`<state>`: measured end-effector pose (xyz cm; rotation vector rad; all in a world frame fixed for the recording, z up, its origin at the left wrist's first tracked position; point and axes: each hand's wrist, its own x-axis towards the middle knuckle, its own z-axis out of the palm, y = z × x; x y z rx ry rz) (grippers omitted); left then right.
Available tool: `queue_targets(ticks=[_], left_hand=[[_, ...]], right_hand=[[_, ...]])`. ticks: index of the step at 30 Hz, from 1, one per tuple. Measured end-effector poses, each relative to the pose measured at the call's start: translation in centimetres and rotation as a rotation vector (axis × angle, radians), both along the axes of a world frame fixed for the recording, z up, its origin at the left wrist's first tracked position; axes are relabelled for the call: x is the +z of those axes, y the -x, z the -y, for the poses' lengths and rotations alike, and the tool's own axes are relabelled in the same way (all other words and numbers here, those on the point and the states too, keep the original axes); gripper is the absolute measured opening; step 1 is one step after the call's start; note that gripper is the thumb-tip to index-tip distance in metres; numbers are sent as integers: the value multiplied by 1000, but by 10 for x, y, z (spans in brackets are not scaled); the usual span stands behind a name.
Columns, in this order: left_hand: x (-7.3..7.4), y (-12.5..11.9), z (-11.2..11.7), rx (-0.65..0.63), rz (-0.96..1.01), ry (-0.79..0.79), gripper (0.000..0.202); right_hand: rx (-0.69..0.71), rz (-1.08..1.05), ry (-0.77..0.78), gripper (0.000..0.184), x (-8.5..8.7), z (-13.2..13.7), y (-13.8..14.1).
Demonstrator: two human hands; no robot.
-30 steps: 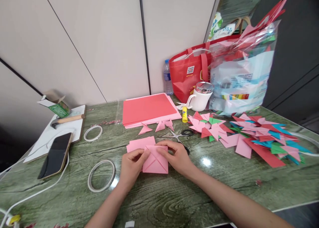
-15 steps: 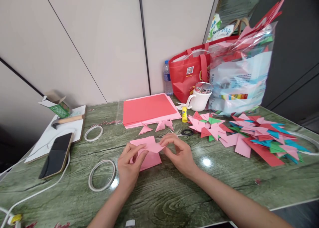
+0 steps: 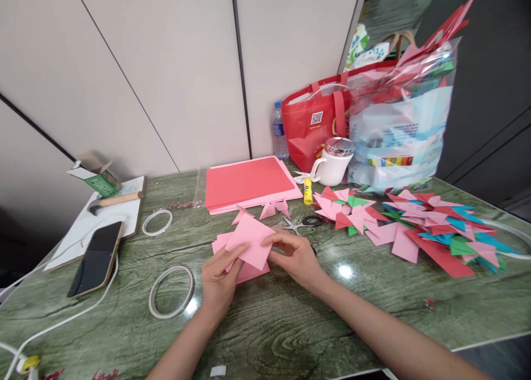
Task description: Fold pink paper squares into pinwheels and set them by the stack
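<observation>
A pink square of paper [image 3: 251, 241] is held up at an angle between my two hands. My left hand [image 3: 223, 272] pinches its lower left side between thumb and fingers. On the opposite side my right hand [image 3: 292, 256] grips the right corner, fingertips closed on it. Below lies more pink paper [image 3: 252, 274] on the table, partly covered by the held square and my left hand. Just beyond stand folded pink paper pieces [image 3: 274, 208], one partly hidden by the held square. Black-handled scissors [image 3: 310, 221] lie past my right hand.
Red and pink sheets [image 3: 251, 183] are stacked at the back, near a yellow glue stick [image 3: 307, 192] and white mug [image 3: 334, 163]. Folded coloured pieces [image 3: 448, 225] spread at right before a plastic bag [image 3: 398, 136]. Tape rolls [image 3: 171, 292], a phone [image 3: 96, 258] and hammer [image 3: 116, 201] lie left.
The pink paper in my hands has gone from lying nearly flat and edge-on to raised, its square face turned towards me. More of the scissors shows now.
</observation>
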<state>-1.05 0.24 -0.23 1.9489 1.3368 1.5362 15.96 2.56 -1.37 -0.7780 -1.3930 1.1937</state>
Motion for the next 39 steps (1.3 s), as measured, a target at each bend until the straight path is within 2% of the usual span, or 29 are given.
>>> queue_targets(ticks=[4, 8, 12, 18, 27, 31, 35, 39], left_hand=[[0, -1, 0, 22, 31, 38, 24], [3, -4, 0, -39, 81, 147, 21], [7, -7, 0, -49, 142, 241, 19], [9, -6, 0, -34, 191, 285, 16], [7, -7, 0, -17, 235, 244, 5], [5, -8, 1, -15, 282, 328, 6], [0, -10, 1, 7, 429, 427, 22], [0, -13, 1, -69, 636, 488, 74]], right_hand=[[-12, 49, 53, 11, 3, 3, 1], [-63, 53, 35, 7, 3, 2, 0], [-66, 43, 14, 10, 1, -1, -1], [-38, 22, 9, 12, 3, 1, 0], [-73, 102, 23, 13, 3, 1, 0], [-97, 100, 56, 13, 3, 2, 1], [-80, 58, 98, 17, 3, 2, 3], [-84, -29, 172, 30, 2, 2, 5]])
